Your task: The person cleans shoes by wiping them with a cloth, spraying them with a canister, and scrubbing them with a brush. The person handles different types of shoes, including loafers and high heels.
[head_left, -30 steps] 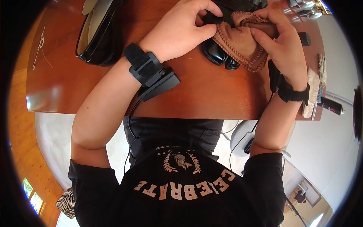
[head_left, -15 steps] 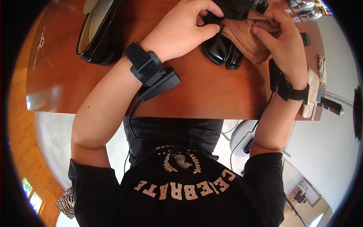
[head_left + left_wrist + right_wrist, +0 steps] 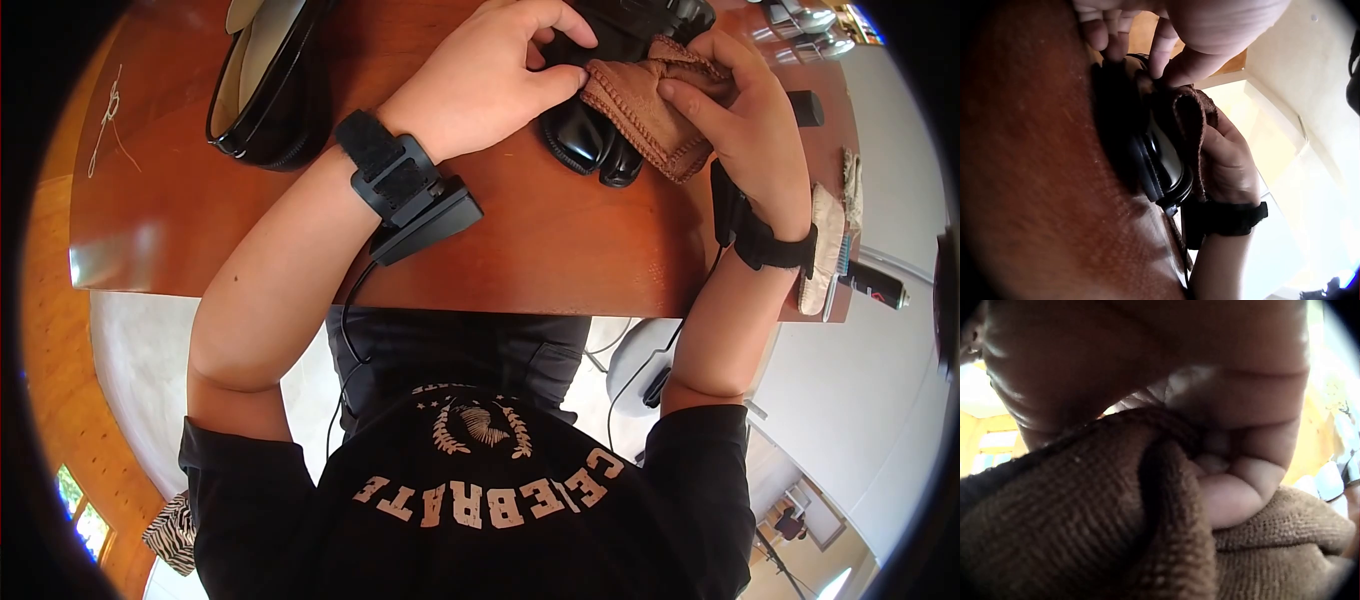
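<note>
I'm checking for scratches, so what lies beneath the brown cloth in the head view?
A glossy black shoe, partly visible where it sticks out past the brown cloth. The portion beneath is covered, so I can't tell whether it's scratched there.

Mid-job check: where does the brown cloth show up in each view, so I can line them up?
Head: the brown cloth is at upper right, by the black shoe.
Left wrist: the cloth is just right of centre, a narrow folded strip.
Right wrist: the cloth fills much of the lower part, close up.
Shared landmark: the right hand, holding the cloth.
</note>
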A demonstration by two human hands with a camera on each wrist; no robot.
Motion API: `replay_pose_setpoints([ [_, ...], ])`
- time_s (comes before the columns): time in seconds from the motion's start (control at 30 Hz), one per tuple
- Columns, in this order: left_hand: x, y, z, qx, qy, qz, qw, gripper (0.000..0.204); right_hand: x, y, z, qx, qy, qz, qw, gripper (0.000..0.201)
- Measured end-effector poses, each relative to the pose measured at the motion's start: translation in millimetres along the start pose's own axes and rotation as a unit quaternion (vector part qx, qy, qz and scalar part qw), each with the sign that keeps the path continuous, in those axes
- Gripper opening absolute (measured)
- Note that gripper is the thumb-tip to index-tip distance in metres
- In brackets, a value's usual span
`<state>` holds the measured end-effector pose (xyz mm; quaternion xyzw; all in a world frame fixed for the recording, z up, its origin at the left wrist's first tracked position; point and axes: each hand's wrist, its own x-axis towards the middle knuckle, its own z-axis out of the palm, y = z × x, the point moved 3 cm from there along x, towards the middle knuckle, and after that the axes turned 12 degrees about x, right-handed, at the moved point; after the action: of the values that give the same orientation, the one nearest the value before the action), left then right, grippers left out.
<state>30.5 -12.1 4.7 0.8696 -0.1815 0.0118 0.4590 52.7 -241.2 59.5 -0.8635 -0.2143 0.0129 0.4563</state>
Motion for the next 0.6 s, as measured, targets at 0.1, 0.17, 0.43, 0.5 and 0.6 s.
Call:
replay_pose_setpoints([
  [0.1, 0, 1, 0, -0.004, -0.003, -0.017, 1.000, 0.029, 0, 0, 0, -0.015, 0.000, -0.008, 1.000, 0.027],
  [0.17, 0, 1, 0, -0.007, 0.002, -0.006, 1.000, 0.030, 1, -2, 1, -0.031, 0.003, -0.014, 0.999, 0.022],
  [0.43, 1, 2, 0, -0.008, -0.007, -0.002, 1.000, 0.030, 5, 1, 0, 0.017, 0.036, 0.023, 0.999, 0.024],
  [0.5, 1, 2, 0, -0.008, -0.005, 0.002, 1.000, 0.030, 6, 4, -4, 0.046, 0.051, 0.042, 0.997, 0.025],
  [0.6, 0, 2, -1, 0.005, -0.021, -0.033, 0.999, 0.031, 4, -6, -1, 0.027, 0.060, 0.038, 0.997, 0.025],
])
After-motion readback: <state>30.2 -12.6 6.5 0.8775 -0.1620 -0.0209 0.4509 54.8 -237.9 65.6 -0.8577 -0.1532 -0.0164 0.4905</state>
